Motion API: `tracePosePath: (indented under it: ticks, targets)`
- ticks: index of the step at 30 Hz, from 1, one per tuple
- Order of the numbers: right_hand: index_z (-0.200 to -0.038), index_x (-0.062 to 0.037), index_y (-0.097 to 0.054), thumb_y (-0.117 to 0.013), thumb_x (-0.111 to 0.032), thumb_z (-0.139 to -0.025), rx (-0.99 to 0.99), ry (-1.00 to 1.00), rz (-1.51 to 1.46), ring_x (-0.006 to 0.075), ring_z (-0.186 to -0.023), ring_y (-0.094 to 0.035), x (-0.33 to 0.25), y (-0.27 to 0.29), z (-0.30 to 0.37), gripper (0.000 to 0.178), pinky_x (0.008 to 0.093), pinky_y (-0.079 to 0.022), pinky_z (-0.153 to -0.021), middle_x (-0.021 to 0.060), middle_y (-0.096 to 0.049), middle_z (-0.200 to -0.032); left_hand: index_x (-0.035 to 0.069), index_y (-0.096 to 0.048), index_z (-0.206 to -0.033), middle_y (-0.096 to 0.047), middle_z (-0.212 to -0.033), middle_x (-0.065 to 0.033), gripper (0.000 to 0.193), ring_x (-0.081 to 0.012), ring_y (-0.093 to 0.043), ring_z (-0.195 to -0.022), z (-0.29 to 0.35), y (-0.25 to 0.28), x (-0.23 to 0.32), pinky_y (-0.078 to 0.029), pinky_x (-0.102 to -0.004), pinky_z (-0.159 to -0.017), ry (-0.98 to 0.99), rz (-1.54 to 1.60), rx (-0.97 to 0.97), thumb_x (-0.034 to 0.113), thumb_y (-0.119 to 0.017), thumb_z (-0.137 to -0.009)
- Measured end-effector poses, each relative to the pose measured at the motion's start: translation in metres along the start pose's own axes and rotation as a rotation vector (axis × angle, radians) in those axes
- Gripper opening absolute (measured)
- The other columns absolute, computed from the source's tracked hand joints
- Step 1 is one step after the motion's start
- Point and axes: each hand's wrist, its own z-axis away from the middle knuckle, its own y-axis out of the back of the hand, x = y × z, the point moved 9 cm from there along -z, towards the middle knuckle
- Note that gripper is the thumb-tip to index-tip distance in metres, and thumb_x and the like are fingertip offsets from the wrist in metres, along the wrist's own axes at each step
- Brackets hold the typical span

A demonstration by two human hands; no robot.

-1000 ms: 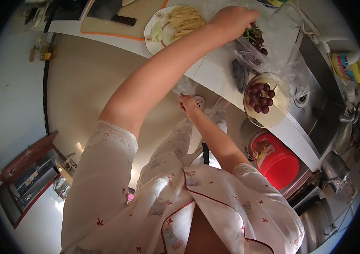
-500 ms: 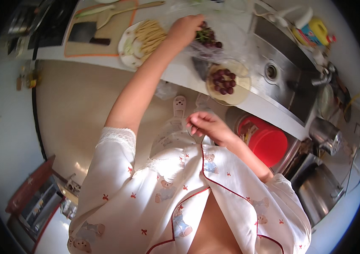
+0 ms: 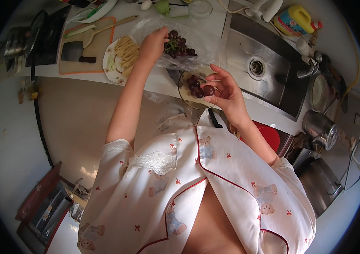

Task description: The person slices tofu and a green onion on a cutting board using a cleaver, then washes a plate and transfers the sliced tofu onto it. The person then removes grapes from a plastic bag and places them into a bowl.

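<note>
Dark red grapes on green stems form a bunch (image 3: pixel 181 47) lying in a clear plastic bag (image 3: pixel 205 46) on the counter. My left hand (image 3: pixel 152 45) has its fingers closed at the bunch's left edge, where the stems show. Nearer to me, at the counter's front edge, a round clear bowl (image 3: pixel 184 98) contains several loose grapes (image 3: pixel 194 86). Over the bowl's right side, my right hand (image 3: pixel 229 95) pinches a single grape (image 3: pixel 208 90) between thumb and fingers; its index finger is raised. Part of the bowl is hidden behind that hand.
Left of the bag stand a plate (image 3: pixel 109 72) of pale yellow strips and a cutting board (image 3: pixel 68 69) with a cleaver (image 3: pixel 72 51) and a wooden spatula (image 3: pixel 104 28). To the right is a steel sink (image 3: pixel 241 46), with a yellow bottle (image 3: pixel 296 21) behind it.
My right hand has risen from in front of my body to the bowl and now has a grape. My left hand stays at the bunch. The whole view has shifted.
</note>
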Motion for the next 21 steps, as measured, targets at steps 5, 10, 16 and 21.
tracePosePath:
  ticks: [5, 10, 16, 21]
  targets:
    - [-0.149, -0.0051, -0.033, -0.064, 0.015, -0.084, -0.022, -0.016, -0.141, 0.0251, -0.126, -0.056, -0.008, -0.006, -0.008, 0.075, 0.0305, -0.051, -0.100, 0.0080, -0.052, -0.126, -0.003, -0.046, -0.101, -0.064, -0.100, -0.0213, 0.015, -0.0328, -0.070, -0.094, 0.000, -0.002, -0.001, -0.054, -0.0388, -0.074, -0.013, 0.016, 0.001, -0.013, -0.048, -0.091]
    - [-0.149, -0.0048, -0.035, -0.060, 0.018, -0.085, -0.015, 0.031, -0.229, 0.0259, -0.129, -0.054, -0.020, -0.016, -0.012, 0.073, 0.0302, -0.050, -0.100, 0.0085, -0.052, -0.127, -0.002, -0.048, -0.101, -0.065, -0.099, -0.0198, 0.014, -0.0317, -0.070, -0.093, -0.003, -0.002, 0.002, -0.054, -0.0393, -0.073, -0.028, -0.005, -0.028, -0.011, -0.048, -0.091]
    - [-0.148, -0.0041, -0.036, -0.058, 0.018, -0.085, 0.002, 0.022, -0.342, 0.0266, -0.130, -0.053, -0.009, -0.016, -0.015, 0.070, 0.0332, -0.046, -0.106, 0.0097, -0.052, -0.131, 0.001, -0.050, -0.101, -0.065, -0.099, -0.0192, 0.013, -0.0306, -0.071, -0.094, -0.004, -0.003, 0.008, -0.053, -0.0437, -0.072, -0.064, -0.023, -0.036, -0.008, -0.048, -0.092]
    - [-0.147, -0.0038, -0.038, -0.057, 0.017, -0.086, 0.001, -0.005, -0.465, 0.0272, -0.131, -0.052, -0.008, -0.019, -0.010, 0.067, 0.0352, -0.043, -0.109, 0.0104, -0.052, -0.133, 0.000, -0.049, -0.101, -0.063, -0.102, -0.0197, 0.012, -0.0316, -0.069, -0.098, -0.004, -0.004, 0.005, -0.052, -0.0468, -0.074, -0.074, -0.049, -0.044, -0.008, -0.048, -0.093]
